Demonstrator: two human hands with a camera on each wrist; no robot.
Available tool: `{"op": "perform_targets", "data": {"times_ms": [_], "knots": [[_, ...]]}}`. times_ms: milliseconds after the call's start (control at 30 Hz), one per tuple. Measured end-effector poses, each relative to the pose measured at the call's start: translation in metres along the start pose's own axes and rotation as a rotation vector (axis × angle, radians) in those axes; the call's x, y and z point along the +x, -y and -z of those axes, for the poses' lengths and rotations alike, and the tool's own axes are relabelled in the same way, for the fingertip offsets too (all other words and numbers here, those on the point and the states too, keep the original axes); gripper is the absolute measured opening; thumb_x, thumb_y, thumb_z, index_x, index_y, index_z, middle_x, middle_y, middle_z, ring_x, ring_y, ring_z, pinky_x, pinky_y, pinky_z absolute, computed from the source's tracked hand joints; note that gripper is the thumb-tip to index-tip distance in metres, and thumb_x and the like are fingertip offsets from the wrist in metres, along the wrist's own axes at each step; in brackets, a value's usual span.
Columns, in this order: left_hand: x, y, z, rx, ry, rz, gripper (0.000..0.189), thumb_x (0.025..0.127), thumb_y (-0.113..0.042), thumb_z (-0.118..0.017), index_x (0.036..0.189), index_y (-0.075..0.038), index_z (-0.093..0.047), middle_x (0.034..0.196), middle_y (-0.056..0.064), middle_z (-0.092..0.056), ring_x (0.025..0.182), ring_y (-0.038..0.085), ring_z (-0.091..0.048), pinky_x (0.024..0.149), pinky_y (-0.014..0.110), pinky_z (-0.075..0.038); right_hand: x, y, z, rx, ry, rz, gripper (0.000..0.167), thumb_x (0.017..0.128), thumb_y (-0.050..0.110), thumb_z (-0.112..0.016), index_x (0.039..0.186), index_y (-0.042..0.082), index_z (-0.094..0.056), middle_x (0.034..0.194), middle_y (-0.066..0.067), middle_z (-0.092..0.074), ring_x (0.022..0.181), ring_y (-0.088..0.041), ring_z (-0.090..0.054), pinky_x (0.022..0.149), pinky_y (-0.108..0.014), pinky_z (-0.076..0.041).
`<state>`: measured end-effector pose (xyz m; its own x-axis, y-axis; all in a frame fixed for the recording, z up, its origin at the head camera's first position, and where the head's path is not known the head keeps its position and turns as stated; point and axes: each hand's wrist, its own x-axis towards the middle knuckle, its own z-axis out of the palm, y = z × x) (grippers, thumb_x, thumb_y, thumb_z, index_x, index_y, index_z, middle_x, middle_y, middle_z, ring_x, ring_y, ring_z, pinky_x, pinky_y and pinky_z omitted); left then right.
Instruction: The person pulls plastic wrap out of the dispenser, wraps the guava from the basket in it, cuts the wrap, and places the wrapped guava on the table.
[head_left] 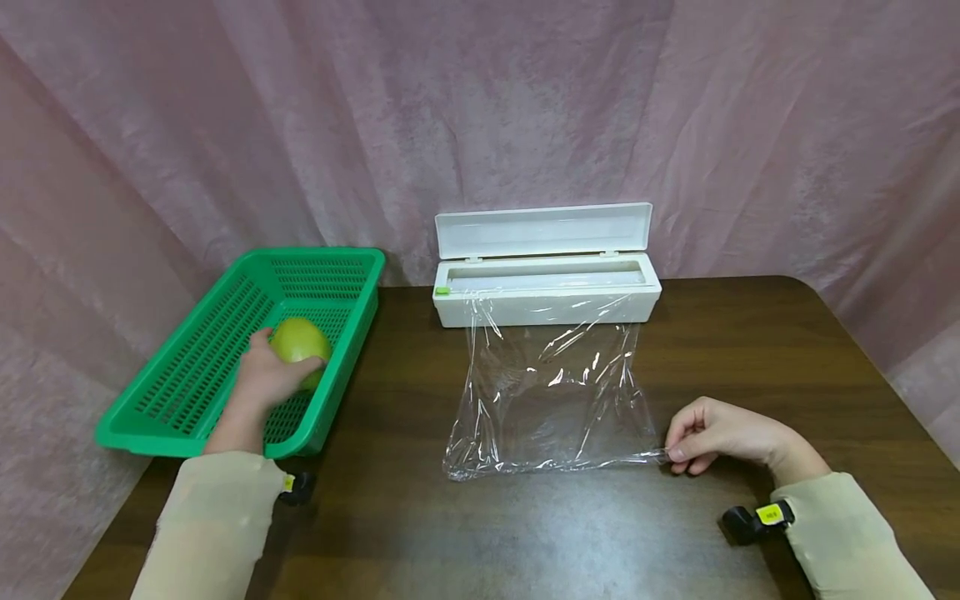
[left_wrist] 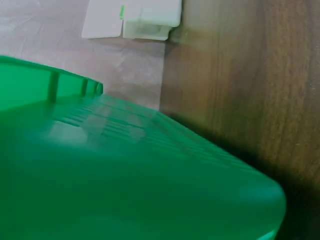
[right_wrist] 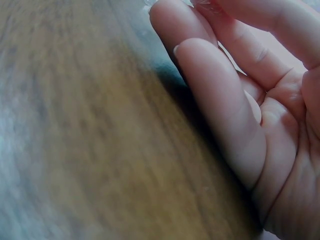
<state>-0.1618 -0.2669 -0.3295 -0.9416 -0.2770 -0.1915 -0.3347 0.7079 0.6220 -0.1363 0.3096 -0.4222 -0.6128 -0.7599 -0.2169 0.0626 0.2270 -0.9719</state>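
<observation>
One fruit [head_left: 302, 340] touches the spread left hand [head_left: 268, 377], hold unclear; right hand [head_left: 726, 435] pinches film [head_left: 551, 404].

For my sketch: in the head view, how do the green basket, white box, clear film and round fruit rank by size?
1. Green basket
2. White box and clear film, too alike to rank
3. Round fruit, partly hidden

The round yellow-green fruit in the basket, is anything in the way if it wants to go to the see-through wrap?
Yes, the green basket's right wall stands between the fruit and the wrap. The fruit would probably need lifting over it. Past that wall, nothing visible blocks the way.
</observation>
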Motion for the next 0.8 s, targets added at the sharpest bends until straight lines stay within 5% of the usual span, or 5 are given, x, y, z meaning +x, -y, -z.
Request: {"op": "perform_targets", "data": {"times_ms": [233, 800], "knots": [[-0.004, -0.002, 0.007, 0.007, -0.024, -0.018, 0.104, 0.084, -0.043, -0.063, 0.149, 0.002, 0.004, 0.139, 0.039, -0.03, 0.115, 0.047, -0.042, 0.086, 0.056, -0.045, 0.001, 0.001, 0.0, -0.002, 0.003, 0.008, 0.011, 0.089, -0.002, -0.056, 0.09, -0.005, -0.066, 0.081, -0.002, -0.073, 0.076, -0.011, -0.069, 0.062, -0.03, -0.057], [-0.018, -0.011, 0.019, -0.087, -0.089, -0.1, 0.104, 0.083, -0.049, -0.064, 0.152, -0.004, -0.001, 0.153, 0.027, -0.018, 0.124, 0.047, -0.037, 0.09, 0.06, -0.041, 0.001, -0.003, 0.001, 0.002, 0.0, 0.013, 0.01, 0.089, -0.003, -0.056, 0.09, -0.006, -0.066, 0.081, -0.002, -0.073, 0.076, -0.011, -0.07, 0.062, -0.03, -0.057]]}}
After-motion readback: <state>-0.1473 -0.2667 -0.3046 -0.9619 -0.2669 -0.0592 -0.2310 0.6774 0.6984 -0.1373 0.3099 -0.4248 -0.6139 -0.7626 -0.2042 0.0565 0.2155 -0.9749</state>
